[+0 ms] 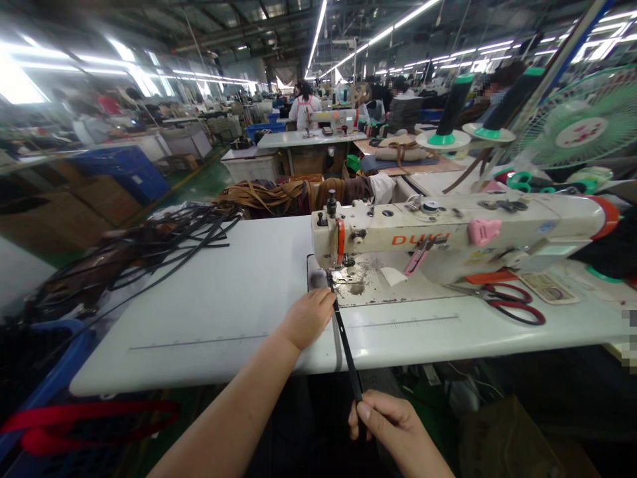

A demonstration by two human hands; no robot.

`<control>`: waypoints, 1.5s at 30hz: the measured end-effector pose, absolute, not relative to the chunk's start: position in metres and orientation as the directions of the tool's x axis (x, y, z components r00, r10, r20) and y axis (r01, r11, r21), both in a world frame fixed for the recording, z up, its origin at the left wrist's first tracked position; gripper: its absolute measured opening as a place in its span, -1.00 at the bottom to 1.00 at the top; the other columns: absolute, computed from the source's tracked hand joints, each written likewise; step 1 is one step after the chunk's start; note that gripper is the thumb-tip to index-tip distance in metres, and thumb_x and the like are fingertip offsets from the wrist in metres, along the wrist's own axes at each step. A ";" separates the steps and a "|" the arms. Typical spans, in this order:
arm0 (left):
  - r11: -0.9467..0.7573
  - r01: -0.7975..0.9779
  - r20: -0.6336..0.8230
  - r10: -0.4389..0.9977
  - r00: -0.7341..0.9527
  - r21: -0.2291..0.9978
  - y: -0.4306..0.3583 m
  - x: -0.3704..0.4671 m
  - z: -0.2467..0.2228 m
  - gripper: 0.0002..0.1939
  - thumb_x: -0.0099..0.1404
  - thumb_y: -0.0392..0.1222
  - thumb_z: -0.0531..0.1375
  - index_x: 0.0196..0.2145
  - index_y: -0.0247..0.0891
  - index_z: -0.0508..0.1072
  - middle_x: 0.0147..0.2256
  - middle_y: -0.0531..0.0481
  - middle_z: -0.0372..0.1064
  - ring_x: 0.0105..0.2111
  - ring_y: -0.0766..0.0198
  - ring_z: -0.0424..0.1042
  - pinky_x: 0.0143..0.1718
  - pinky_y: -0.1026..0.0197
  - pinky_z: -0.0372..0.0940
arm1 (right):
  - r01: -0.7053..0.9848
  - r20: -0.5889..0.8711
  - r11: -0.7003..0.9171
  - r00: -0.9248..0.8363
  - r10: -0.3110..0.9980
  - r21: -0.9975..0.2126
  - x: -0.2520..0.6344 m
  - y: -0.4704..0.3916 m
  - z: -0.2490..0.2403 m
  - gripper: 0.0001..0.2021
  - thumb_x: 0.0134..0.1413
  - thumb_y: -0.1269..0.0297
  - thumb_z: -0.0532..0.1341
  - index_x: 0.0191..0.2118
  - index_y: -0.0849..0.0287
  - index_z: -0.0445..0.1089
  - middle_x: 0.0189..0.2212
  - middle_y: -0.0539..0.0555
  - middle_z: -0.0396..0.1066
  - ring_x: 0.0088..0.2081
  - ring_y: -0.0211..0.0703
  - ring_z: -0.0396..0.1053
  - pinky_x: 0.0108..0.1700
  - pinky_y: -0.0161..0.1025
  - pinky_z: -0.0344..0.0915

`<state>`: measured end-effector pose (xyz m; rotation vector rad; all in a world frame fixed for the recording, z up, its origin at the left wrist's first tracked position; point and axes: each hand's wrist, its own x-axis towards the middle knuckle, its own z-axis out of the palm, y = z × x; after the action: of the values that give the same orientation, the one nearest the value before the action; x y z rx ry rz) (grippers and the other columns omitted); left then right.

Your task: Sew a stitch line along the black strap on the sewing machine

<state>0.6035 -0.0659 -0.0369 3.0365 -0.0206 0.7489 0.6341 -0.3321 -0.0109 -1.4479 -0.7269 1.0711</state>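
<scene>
A narrow black strap (350,352) runs from under the needle area of the sewing machine (388,232) down over the table's front edge. Close to the presser foot, my left hand (311,317) has its fingers closed on the strap at the table surface. Below the table edge, my right hand (385,421) pinches the same strap between thumb and fingers, with the strap stretched straight between both hands. The strap's far end is hidden beneath the machine head, and its lower end is lost in the dark below my right hand.
Red-handled scissors (517,305) lie right on the white table (199,285). Black straps (199,229) hang over its left side, above a blue basket (60,332). Brown straps (269,196) are heaped behind. Thread cones (455,109) and a green fan (582,133) stand back right. People sit farther off.
</scene>
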 end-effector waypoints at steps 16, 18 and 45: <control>-0.999 -0.020 0.468 0.004 0.884 0.048 -0.067 0.606 -0.033 -0.80 0.46 -0.31 0.10 -0.01 -0.30 0.43 0.00 -0.22 0.49 0.05 0.07 0.50 0.14 0.03 0.42 | -0.125 -0.215 -0.180 0.394 0.893 -0.976 0.635 -0.333 -0.012 -0.45 0.28 -0.24 0.23 -0.45 0.16 0.56 -0.52 0.05 0.43 -0.43 -0.15 0.29 -0.30 -0.23 0.18; -0.998 -0.004 0.470 0.025 0.883 0.060 -0.067 0.607 -0.034 -0.76 0.47 -0.30 0.11 0.04 -0.32 0.41 0.03 -0.24 0.48 0.08 0.07 0.49 0.17 0.03 0.41 | -0.131 -0.211 -0.172 0.390 0.896 -0.976 0.635 -0.333 -0.014 -0.46 0.28 -0.24 0.23 -0.44 0.17 0.57 -0.52 0.05 0.44 -0.42 -0.16 0.29 -0.30 -0.24 0.19; -1.000 -0.022 0.506 -0.018 0.863 0.003 -0.067 0.605 -0.035 -0.88 0.47 -0.30 0.10 -0.11 -0.26 0.43 -0.04 -0.21 0.48 -0.01 0.10 0.53 0.09 0.03 0.48 | -0.253 -0.267 -0.165 0.449 0.853 -0.953 0.632 -0.319 -0.018 -0.50 0.21 -0.26 0.30 -0.24 0.17 0.58 -0.41 0.11 0.55 -0.36 -0.13 0.38 -0.26 -0.25 0.29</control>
<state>0.6046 -0.0672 -0.0348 3.0235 -0.0326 0.8204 0.6325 -0.3193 -0.0182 -1.4084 -0.5732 1.0753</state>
